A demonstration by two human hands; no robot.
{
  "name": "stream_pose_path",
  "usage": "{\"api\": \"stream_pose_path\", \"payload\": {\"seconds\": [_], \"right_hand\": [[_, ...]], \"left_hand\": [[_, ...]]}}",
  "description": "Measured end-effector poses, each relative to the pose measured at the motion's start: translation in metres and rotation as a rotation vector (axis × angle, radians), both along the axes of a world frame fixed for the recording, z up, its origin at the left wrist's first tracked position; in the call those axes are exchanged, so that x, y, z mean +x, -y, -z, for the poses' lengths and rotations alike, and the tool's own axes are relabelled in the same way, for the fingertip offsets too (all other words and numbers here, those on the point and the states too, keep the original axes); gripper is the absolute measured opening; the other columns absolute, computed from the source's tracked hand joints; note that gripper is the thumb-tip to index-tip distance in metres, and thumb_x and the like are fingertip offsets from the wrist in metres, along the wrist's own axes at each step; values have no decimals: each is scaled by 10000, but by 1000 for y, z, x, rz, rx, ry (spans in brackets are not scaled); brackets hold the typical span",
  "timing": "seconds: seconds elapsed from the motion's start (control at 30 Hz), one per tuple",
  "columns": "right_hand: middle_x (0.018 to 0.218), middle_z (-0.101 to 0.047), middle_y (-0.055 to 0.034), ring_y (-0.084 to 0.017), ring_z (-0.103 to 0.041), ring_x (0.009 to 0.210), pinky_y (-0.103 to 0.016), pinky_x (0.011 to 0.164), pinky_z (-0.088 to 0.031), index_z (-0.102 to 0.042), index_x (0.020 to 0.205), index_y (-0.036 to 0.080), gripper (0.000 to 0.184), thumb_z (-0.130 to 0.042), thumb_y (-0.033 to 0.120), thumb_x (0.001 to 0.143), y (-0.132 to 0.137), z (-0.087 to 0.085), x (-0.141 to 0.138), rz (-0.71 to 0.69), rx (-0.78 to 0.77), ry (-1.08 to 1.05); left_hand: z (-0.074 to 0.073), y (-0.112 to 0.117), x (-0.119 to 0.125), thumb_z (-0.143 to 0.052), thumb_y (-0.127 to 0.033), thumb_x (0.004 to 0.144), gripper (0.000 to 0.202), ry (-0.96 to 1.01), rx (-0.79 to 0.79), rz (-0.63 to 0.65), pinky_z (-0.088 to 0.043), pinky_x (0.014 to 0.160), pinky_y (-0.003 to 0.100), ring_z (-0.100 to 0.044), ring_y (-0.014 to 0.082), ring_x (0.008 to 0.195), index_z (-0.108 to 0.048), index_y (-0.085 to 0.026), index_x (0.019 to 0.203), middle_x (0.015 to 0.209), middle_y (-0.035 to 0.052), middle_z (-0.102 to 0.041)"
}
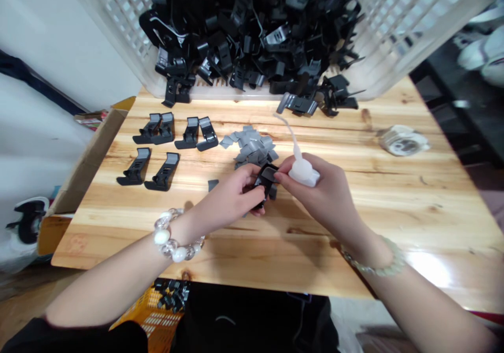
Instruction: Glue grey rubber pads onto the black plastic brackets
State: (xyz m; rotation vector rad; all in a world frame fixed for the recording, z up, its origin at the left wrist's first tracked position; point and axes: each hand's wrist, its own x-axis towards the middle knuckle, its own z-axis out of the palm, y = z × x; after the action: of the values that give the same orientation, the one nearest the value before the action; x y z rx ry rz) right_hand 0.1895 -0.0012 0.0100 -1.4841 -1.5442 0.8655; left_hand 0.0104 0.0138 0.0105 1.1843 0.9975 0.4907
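Observation:
My left hand (232, 195) is closed around a small black plastic clip (264, 180) just above the wooden table (394, 206). My right hand (321, 190) grips a small white squeeze bottle (303, 170) with a long thin nozzle pointing up and left, while its thumb and forefinger pinch a grey pad onto the top of the clip. Both hands meet over the middle of the table. A pile of several grey pads (252, 147) lies just beyond the hands.
A large translucent crate (397, 32) tipped on its side spills black clips (255, 32) at the table's far edge. Several finished clips (165, 148) lie in rows at left. A tape roll (402, 141) sits at right. A cardboard box (79, 174) stands left; an orange basket (157, 316) below.

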Motion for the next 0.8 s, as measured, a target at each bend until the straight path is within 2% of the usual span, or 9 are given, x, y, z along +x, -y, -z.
{"api": "stream_pose_path", "payload": {"seconds": [0.4, 0.8], "right_hand": [[796, -658, -13, -158, -596, 749, -289, 687, -445, -636, 768, 191, 48, -675, 212, 786, 0, 2, 0, -34, 75, 52], [848, -672, -22, -167, -617, 803, -285, 716, -460, -633, 784, 203, 80, -650, 125, 772, 1, 7, -1, -55, 184, 113]], "left_hand": [[0, 0, 1, -531, -146, 857, 122, 18, -2, -1, -551, 582, 207, -631, 80, 594, -501, -168, 973, 807, -2, -643], [7, 3, 2, -534, -230, 898, 150, 88, -35, 5, -573, 578, 232, -656, 108, 610, -492, -184, 1034, 793, -6, -634]]}}
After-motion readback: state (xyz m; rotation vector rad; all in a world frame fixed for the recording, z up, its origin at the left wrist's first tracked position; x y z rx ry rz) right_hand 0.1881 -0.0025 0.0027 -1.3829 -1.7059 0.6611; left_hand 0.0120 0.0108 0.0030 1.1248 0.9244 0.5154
